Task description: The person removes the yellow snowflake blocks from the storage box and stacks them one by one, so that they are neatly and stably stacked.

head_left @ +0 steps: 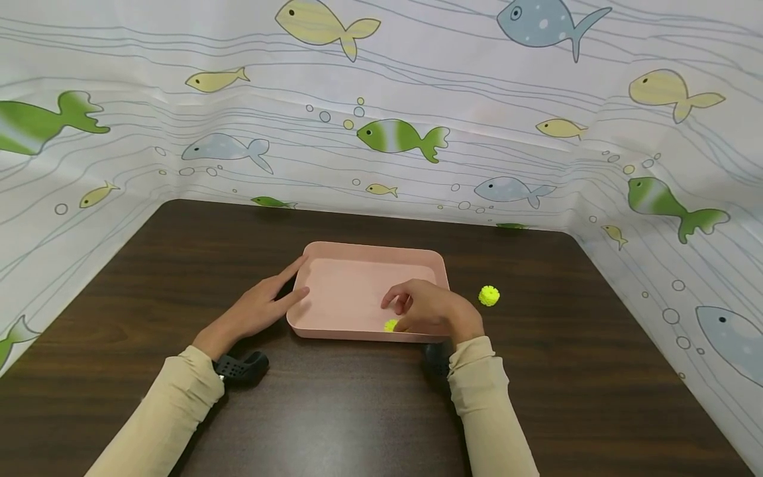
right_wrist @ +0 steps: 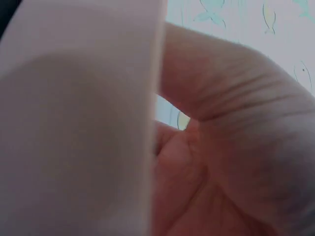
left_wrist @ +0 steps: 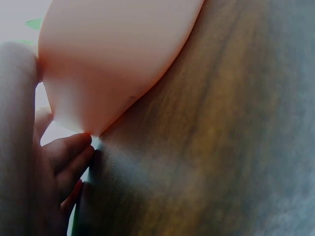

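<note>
The smooth pink tray, rectangular with rounded corners, lay on the wood-grained table, long axis running left to right. The left hand gripped its left wall; the right hand, fingers loosely bent and holding nothing, reached inside beside a yellow piece. A round, knobbly second piece lay to the tray's right.

Smooth matt plastic-looking tray, wood-grain table (faintly glossy)
</note>
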Motion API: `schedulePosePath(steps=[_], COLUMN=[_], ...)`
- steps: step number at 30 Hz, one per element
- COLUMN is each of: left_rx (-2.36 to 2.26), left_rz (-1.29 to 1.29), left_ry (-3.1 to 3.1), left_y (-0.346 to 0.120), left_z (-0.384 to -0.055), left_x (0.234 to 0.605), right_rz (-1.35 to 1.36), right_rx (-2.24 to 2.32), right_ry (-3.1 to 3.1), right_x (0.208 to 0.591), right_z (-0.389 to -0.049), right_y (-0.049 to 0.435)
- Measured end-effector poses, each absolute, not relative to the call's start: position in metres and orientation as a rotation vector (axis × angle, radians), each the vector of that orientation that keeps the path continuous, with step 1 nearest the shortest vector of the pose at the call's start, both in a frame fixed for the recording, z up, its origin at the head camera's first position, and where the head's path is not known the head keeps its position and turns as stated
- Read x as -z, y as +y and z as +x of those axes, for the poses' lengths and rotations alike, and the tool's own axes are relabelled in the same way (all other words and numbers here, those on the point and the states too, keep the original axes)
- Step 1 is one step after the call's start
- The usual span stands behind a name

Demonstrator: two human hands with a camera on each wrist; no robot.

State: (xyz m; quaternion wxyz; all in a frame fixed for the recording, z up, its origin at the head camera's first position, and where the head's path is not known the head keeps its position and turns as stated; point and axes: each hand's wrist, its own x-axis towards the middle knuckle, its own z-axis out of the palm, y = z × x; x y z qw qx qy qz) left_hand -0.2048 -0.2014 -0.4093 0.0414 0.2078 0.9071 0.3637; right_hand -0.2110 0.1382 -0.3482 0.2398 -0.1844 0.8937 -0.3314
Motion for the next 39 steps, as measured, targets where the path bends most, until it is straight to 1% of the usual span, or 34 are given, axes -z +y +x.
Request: schedulePosePath(steps=[10, 20, 33, 39], left_rx=[-1.119, -1.118, -1.118, -1.12], left_rz=[0.639, 0.639, 0.642, 0.644], left_ry=[2.775, 2.77, 2.773, 2.77], left_y=[-0.202, -0.201, -0.202, -0.202], left_z=[-0.206, -0.206, -0.207, -0.207], left_x=[0.409, 0.41, 0.409, 0.41], right_rz=[-0.568, -0.546, -0.658, -0.666], right_rx=[0.927, 0.853, 0.845, 0.848], right_ry=[2.523, 2.551, 2.576, 2.605], right_x=[0.35, 0.351, 0.357, 0.36], right_z=[-0.212, -0.213, -0.218, -0.218], right_y=[0.128, 0.129, 0.126, 0.125])
